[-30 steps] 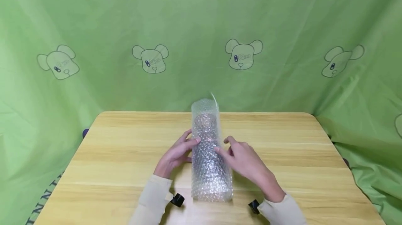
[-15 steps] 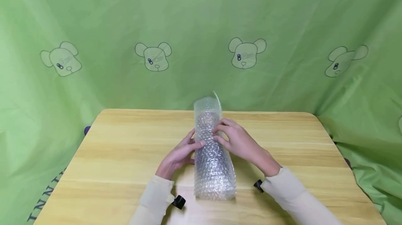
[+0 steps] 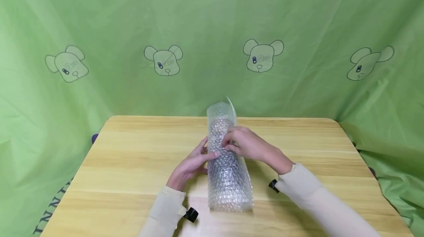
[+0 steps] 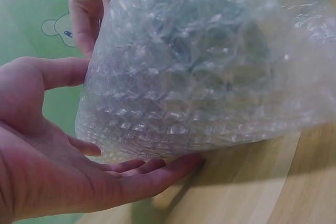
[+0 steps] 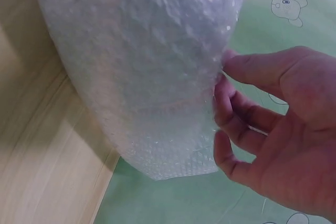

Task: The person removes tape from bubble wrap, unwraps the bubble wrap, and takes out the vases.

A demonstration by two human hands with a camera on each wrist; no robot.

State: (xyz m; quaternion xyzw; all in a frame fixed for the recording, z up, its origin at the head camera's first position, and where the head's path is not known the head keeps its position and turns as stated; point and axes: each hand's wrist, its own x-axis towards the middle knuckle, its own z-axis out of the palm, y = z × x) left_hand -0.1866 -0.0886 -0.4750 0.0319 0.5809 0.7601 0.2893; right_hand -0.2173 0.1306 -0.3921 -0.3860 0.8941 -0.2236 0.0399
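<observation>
A long bundle of clear bubble wrap (image 3: 228,181) lies on the table, pointing away from me. Something reddish toward the far end and dark farther down shows faintly through the layers; its kind is hidden. My left hand (image 3: 190,165) grips the bundle's left side, thumb on top and the other fingers low along its side, as the left wrist view shows. From the right, my right hand (image 3: 246,143) pinches the wrap on top, past the left thumb. In the right wrist view the thumb and curled fingers of that hand (image 5: 283,108) meet at the wrap's surface.
The wooden table (image 3: 132,148) has a rounded far edge, which the wrap's far end overlaps in the head view. A green curtain (image 3: 212,16) with bear-head prints hangs behind and at both sides. Small black wrist cameras (image 3: 191,215) stick out from the pale sleeves.
My right hand has moved up the bundle from its right side and closed its fingers onto the top of the wrap. The left hand keeps its hold, its thumb slightly farther over.
</observation>
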